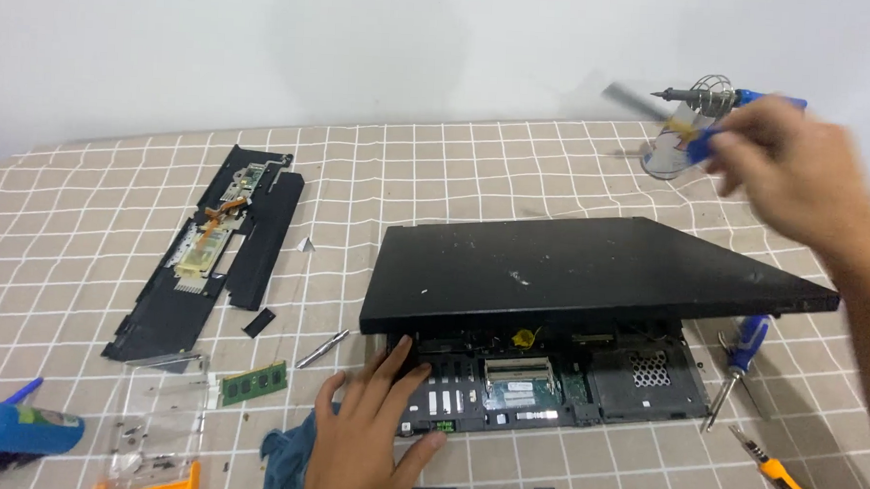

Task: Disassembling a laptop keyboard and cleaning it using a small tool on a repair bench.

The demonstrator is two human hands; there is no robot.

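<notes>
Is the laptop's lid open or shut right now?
Nearly shut. The black lid hangs low over the stripped laptop base, leaving a narrow gap, while the left hand presses on the base's front left corner.

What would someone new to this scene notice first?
A black opened laptop lies mid-table, its lid almost shut over the exposed circuit boards, with the left hand pressing on its front edge. The right hand, blurred, holds a blue-handled tool at upper right near a soldering iron stand. A removed black panel lies at left on the checked cloth.
</notes>
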